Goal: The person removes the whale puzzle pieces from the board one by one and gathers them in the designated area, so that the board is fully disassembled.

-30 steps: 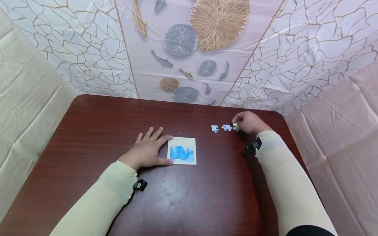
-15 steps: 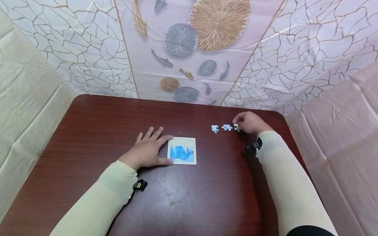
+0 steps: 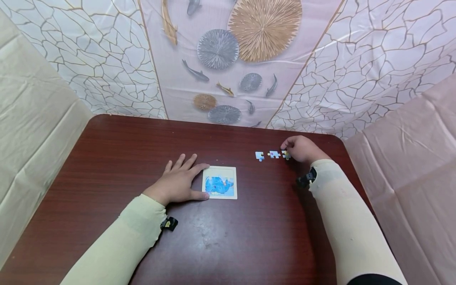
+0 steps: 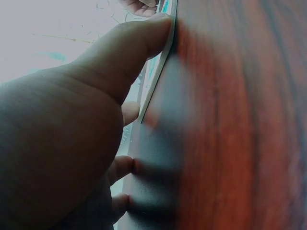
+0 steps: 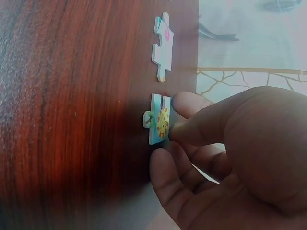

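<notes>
A square puzzle board (image 3: pixel 230 171) with a blue whale picture lies on the table. My left hand (image 3: pixel 174 183) is spread at its left side, thumb and index finger resting on the two left corners, the other fingers straight on the table. At the right, my right hand (image 3: pixel 302 148) has its fingers bent around a puzzle piece (image 5: pixel 160 125) with a yellow sun, thumb and a fingertip pinching its edge. The hand covers part of this piece in the head view. Left of it lie a puzzle piece (image 3: pixel 274 154) with a pink mark and a pale blue puzzle piece (image 3: pixel 259 155).
The dark red-brown table (image 3: pixel 221 245) reaches back to a patterned curtain (image 3: pixel 228 79). Plain cloths hang at the left (image 3: pixel 28 130) and right (image 3: pixel 409 158) sides.
The sun piece has shifted slightly to the right, with my right hand moving along by a small amount. My left hand and the whale board have stayed in place.
</notes>
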Motion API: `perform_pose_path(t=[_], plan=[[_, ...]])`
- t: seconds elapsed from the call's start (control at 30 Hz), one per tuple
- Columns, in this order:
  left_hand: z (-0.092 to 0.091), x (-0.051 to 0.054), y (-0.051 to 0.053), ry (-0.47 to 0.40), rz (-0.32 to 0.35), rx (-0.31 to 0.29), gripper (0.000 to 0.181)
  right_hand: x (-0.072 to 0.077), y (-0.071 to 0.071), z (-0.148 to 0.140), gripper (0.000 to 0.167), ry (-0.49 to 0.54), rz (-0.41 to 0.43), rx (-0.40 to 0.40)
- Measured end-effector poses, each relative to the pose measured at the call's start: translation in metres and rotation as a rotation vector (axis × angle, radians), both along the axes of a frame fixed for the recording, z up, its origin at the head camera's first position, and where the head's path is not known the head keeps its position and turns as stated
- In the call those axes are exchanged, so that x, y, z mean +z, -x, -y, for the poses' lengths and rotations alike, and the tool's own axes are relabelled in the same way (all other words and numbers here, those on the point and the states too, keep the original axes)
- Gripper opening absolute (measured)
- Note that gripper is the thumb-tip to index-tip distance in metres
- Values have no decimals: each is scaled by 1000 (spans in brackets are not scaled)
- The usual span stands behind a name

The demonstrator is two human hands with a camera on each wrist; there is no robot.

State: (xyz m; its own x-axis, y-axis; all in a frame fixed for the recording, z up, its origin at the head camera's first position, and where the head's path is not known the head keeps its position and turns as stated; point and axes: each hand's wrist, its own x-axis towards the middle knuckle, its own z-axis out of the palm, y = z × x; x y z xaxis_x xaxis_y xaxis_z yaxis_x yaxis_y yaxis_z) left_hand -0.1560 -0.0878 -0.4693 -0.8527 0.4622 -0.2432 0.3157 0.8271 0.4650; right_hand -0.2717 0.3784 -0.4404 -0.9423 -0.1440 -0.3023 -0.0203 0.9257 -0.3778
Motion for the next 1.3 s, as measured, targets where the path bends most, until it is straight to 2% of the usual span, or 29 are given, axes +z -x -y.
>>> perform_pose_path(t=[0.27, 0.47, 0.63, 0.9, 1.13, 1.3], plan=[[0, 0, 0, -4, 0, -1, 102, 7, 1, 3, 26, -1, -19, 8], [1, -1, 0, 4, 0, 1, 102, 21, -2, 20, 23, 26, -79, 78], [1, -2, 0, 8, -3, -1, 103, 23, -8, 43, 20, 55, -109, 130], [1, -4, 1, 8, -6, -2, 103, 24, -24, 93, 10, 94, -143, 252], [0, -2, 1, 13, -1, 0, 103, 29, -43, 138, 10, 104, -129, 341], [0, -3, 2, 21, -8, 3, 103, 27, -55, 164, 10, 108, -109, 390]])
